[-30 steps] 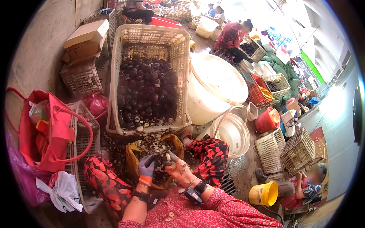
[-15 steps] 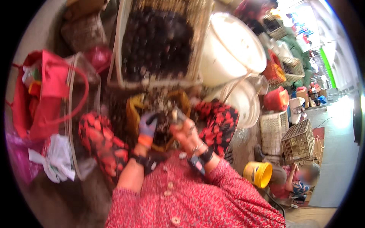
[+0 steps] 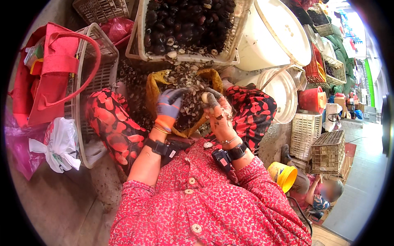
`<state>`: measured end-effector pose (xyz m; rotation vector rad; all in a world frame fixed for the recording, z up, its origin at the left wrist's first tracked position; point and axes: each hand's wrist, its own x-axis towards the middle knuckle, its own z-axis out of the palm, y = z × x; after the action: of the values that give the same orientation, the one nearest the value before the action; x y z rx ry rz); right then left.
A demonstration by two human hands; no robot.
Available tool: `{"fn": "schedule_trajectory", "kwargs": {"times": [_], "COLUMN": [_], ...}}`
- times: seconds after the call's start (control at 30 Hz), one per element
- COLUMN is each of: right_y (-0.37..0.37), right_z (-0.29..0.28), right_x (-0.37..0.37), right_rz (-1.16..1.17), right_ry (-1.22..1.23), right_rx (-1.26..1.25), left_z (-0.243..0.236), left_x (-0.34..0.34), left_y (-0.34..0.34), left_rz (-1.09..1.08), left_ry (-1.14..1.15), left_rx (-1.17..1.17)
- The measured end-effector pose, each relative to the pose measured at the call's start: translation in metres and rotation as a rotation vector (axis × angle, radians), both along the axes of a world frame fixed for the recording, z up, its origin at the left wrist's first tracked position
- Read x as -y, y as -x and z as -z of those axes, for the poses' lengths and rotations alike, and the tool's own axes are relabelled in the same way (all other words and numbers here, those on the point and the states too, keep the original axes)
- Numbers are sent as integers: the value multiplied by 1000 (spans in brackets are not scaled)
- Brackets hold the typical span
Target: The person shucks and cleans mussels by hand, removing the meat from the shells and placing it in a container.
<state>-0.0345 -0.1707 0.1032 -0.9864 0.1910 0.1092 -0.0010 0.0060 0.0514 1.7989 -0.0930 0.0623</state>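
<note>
My right hand (image 3: 219, 119), bare with dark coverings on some fingers, is closed round a pale, peeled water chestnut (image 3: 205, 98), pinched near the fingertips. Wet scraps cling to its fingers. Beside it, to the left, my left hand (image 3: 168, 107) wears a grey-purple glove with an orange cuff. Its dark-tipped fingers stretch rightward, and nothing shows in them. Both hands are above an open yellow sack (image 3: 155, 88) of pale and dark peelings between my knees. Beyond it stands a plastic crate (image 3: 141, 39) of dark, unpeeled water chestnuts (image 3: 184, 26).
A white bucket (image 3: 258, 45) and a white tub (image 3: 283, 94) stand at the right. On the left are a red bag (image 3: 55, 82), a slatted crate (image 3: 84, 135) and a white plastic bag (image 3: 61, 143). A yellow bucket (image 3: 283, 176) and a seated person (image 3: 314, 192) are at lower right.
The view has shifted, so the crate and buckets appear higher and farther right. My hands have moved apart, and the pale water chestnut shows clearly in my right hand.
</note>
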Motion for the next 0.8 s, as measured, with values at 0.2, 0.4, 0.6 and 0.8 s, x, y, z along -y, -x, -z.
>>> {"fn": "schedule_trajectory", "kwargs": {"times": [0.2, 0.4, 0.6, 0.8], "right_y": [5, -1, 3, -1], "right_z": [16, 17, -2, -15], "right_x": [9, -3, 3, -2], "right_rz": [-63, 67, 35, -34], "right_ry": [-314, -376, -255, 66], "right_rx": [-151, -290, -316, -264], "left_z": [-6, -35, -23, -10], "left_x": [15, 14, 11, 4], "left_y": [9, 12, 6, 3], "left_rz": [28, 121, 65, -19], "left_ry": [133, -56, 226, 55], "left_rx": [206, 311, 28, 69]}}
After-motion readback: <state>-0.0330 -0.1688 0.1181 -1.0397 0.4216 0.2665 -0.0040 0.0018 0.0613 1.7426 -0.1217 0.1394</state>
